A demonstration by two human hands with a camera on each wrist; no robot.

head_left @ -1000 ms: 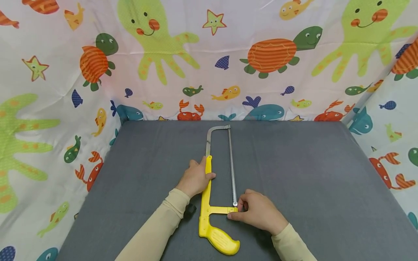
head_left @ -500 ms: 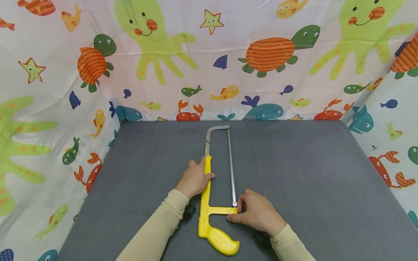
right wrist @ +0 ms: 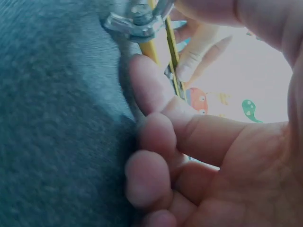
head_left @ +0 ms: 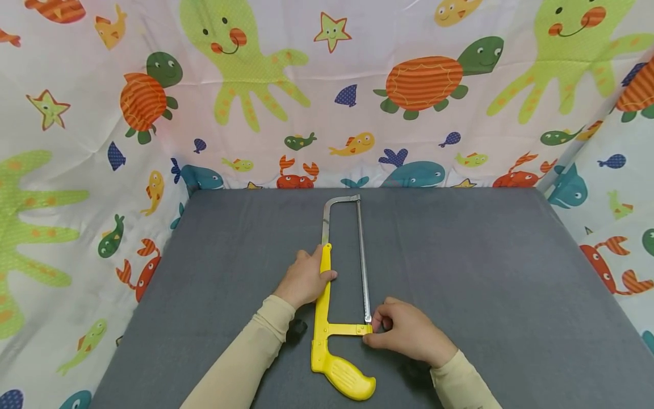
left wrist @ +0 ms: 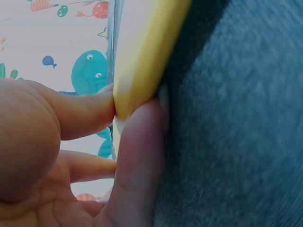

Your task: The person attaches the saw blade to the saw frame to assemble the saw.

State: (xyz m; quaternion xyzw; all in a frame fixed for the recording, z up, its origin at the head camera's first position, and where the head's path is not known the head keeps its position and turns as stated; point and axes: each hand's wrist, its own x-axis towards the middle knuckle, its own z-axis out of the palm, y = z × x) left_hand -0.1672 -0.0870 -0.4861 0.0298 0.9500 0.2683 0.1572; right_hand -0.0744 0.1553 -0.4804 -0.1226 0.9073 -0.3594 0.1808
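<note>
A hacksaw (head_left: 321, 318) with a yellow frame and handle lies on the grey table, its silver front bow pointing away. My left hand (head_left: 304, 278) grips the yellow upper bar, thumb on one side and fingers on the other. In the left wrist view the yellow bar (left wrist: 151, 52) runs up from between thumb and finger. My right hand (head_left: 411, 332) is at the blade's near end, thumb and curled index finger around the wing nut (right wrist: 137, 26) there. The metal blade (head_left: 363, 261) spans from the bow's tip to the yellow crosspiece (head_left: 347, 329).
Grey cloth covers the table (head_left: 480, 255). A white curtain (head_left: 327, 85) printed with sea animals hangs behind it and along both sides. A small dark object (head_left: 296, 330) shows beside the left wrist.
The right thumb and hand have shifted slightly to the right at the wing nut. The left hand keeps its hold, and the hacksaw stays in place.
</note>
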